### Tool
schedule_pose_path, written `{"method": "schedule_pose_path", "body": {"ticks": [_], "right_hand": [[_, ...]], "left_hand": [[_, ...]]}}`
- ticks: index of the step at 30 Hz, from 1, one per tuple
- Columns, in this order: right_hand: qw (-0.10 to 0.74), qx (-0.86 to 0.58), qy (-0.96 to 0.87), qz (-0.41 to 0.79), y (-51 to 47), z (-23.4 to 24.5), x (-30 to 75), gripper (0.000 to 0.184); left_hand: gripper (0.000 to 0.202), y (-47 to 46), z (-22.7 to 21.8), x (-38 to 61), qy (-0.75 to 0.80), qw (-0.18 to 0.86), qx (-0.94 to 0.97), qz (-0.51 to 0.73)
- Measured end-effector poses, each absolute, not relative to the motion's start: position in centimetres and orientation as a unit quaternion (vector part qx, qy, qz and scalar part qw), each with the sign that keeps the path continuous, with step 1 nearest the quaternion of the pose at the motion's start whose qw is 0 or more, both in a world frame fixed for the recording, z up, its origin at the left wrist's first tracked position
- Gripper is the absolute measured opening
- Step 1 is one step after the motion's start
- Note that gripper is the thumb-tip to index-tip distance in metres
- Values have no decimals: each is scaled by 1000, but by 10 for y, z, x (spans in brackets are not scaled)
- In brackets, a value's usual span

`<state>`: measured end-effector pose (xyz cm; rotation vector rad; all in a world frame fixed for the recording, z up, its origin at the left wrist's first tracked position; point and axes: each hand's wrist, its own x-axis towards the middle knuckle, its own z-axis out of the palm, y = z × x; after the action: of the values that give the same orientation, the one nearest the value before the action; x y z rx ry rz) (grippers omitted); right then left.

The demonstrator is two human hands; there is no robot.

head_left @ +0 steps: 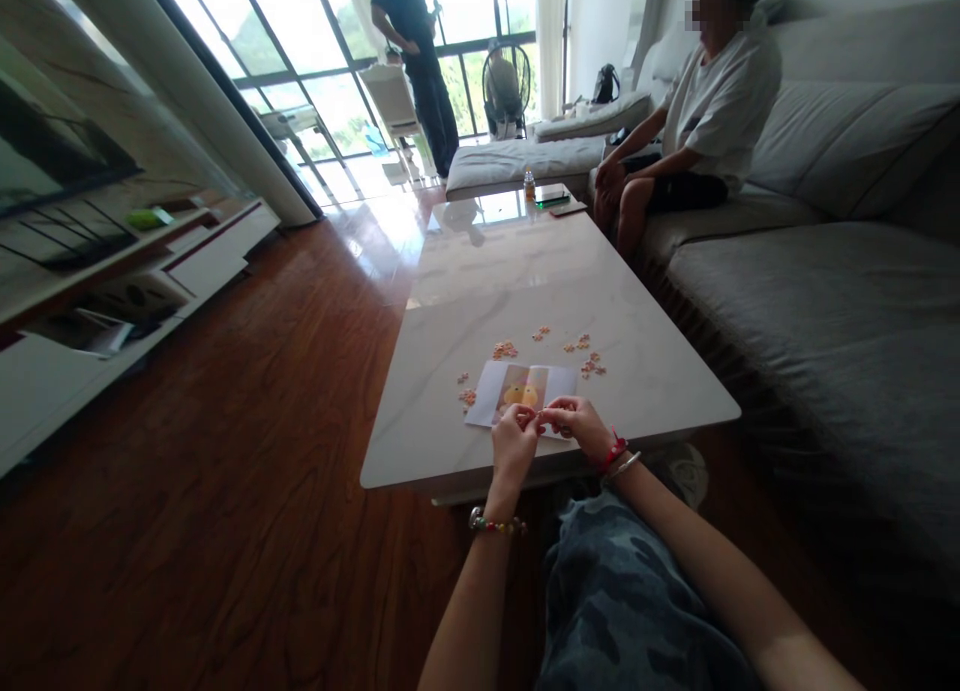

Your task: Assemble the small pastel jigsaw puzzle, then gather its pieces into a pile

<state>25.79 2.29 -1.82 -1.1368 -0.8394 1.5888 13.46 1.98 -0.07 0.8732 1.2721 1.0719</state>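
Over the printed sheet [521, 393], left hand [514, 446] and right hand [574, 423] pinch something too small to see.

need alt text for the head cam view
The person's left hand and right hand meet at the fingertips over a printed sheet on a marble-look coffee table, with small orange pieces scattered around it. A seated person is on a sofa beyond, and a standing person is by the windows.
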Motion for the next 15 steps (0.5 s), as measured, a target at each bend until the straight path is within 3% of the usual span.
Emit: {"method": "schedule_pose_path", "body": {"ticks": [9,12,15], "right_hand": [[540,-501,-395,549,19,-8,258,16],[526,-476,-361,605,21,-8,255,18],[531,-506,-366,572,25,-10,257,19]], "left_hand": [[10,35,12,131,515,705,298,387],[13,41,13,128,518,700,310,381],[22,45,12,131,541,656,348,394]]}}
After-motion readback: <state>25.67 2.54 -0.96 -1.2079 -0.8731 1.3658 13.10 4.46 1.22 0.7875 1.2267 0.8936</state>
